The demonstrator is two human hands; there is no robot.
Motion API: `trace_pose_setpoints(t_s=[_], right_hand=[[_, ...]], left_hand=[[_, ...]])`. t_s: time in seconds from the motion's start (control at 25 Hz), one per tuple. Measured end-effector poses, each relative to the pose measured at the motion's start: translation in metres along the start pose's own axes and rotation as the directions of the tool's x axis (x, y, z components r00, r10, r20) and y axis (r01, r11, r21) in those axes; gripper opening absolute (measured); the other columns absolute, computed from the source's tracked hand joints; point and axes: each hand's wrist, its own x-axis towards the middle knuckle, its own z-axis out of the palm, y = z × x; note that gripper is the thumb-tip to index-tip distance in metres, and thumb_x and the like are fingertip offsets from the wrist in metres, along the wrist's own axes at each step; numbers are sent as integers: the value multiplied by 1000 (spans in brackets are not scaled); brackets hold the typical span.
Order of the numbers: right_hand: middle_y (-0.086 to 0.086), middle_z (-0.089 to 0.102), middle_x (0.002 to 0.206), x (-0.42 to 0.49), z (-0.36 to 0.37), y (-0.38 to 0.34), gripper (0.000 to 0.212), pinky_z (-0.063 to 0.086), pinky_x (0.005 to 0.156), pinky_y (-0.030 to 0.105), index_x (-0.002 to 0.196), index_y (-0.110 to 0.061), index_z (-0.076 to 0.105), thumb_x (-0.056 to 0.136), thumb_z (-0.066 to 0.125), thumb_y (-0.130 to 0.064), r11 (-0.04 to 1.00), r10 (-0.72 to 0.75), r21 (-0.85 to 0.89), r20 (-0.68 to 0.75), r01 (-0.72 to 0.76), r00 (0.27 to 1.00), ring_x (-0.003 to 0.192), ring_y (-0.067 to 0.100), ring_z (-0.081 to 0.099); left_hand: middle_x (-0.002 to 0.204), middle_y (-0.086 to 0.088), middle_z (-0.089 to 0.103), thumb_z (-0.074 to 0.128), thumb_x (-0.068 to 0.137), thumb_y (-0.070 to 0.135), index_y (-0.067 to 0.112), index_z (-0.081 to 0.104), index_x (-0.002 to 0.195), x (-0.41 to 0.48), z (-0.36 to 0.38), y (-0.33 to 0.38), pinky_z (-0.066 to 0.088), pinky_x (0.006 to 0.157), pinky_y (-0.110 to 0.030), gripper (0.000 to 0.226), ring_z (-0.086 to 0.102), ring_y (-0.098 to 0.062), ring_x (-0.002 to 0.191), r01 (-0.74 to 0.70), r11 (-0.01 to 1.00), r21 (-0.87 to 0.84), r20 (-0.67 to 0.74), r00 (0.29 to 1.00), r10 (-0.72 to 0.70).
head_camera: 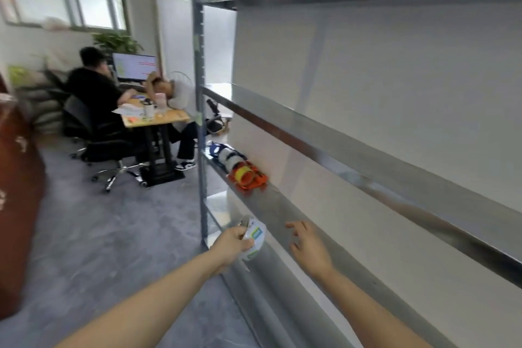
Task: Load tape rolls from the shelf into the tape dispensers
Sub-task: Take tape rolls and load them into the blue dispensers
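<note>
My left hand (pixel 230 246) grips a clear tape roll with a white and green label (pixel 254 236), held in front of the lower metal shelf (pixel 285 215). My right hand (pixel 309 246) hovers over that shelf with fingers spread and holds nothing. Farther along the same shelf lies an orange tape dispenser (pixel 250 176) with a yellow-cored roll on it. Behind it lie a clear tape roll (pixel 230 157) and a blue dispenser (pixel 216 148).
The shelving unit has a grey upright post (pixel 201 121) at its left end and shelves above (pixel 367 144). To the left, two people sit at a wooden desk (pixel 158 118) with a monitor and an office chair (pixel 99 135). Grey floor lies below.
</note>
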Motion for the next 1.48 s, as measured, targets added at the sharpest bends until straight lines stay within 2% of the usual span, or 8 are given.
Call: trace_pose_setpoints(t_s=[0.4,0.52,0.72,0.92,1.04,1.24,1.36,1.48], right_hand=[[-12,53,127,154,91,-55,38,50,84,26,123,-28,54,88,54,-13,992,-123,12,113,122,986,105,6,59],[-11,52,128,219,119,-58,38,52,86,29,123,-30,53,89,53,-14,991,-132,10,145,132,981,106,7,58],[-6,49,133,318,152,-89,50,52,90,33,131,-28,47,85,57,-9,986,-167,21,158,166,973,111,11,56],[-8,24,154,386,199,-133,79,37,107,26,144,-37,29,76,66,-19,870,-462,16,368,492,807,136,6,29],[-7,41,144,428,229,-154,64,41,106,31,135,-30,44,75,66,-34,803,-517,-93,384,589,765,131,10,39],[-10,61,109,483,253,-192,51,50,89,32,111,-27,60,66,67,-51,890,-370,-179,252,419,894,106,8,54],[-7,64,98,505,259,-206,49,47,89,31,101,-24,64,64,67,-55,946,-228,-193,170,259,959,94,10,56],[-4,60,77,515,258,-211,43,47,73,32,79,-21,58,61,72,-57,994,-20,-101,78,28,997,75,11,54]], left_hand=[[107,-12,71,59,90,18,11,68,101,83,-120,-32,46,76,-27,16,64,-22,91,128,990,56,-102,987,-122],[95,-3,67,55,93,16,17,64,92,129,-153,-30,43,66,-21,9,59,-13,81,120,989,91,-99,989,-111],[62,11,50,54,93,20,25,49,63,205,-214,-33,35,67,-28,32,43,-7,60,137,972,192,-134,985,-112],[63,10,47,53,86,29,30,53,62,268,-265,-50,29,77,-37,24,47,-15,72,126,950,285,-48,992,-117],[71,8,50,55,88,25,20,63,80,313,-304,-57,33,77,-33,13,49,-15,76,55,958,282,32,997,-66],[104,4,51,69,83,16,23,65,96,384,-386,-64,42,71,-16,15,54,-12,94,-82,962,262,73,995,65],[105,7,50,72,81,22,20,60,114,425,-430,-68,49,79,-24,35,57,-17,102,-63,952,298,69,997,44],[84,2,61,65,85,25,16,63,84,466,-449,-67,54,73,-35,9,61,-17,80,-21,963,267,62,998,5]])
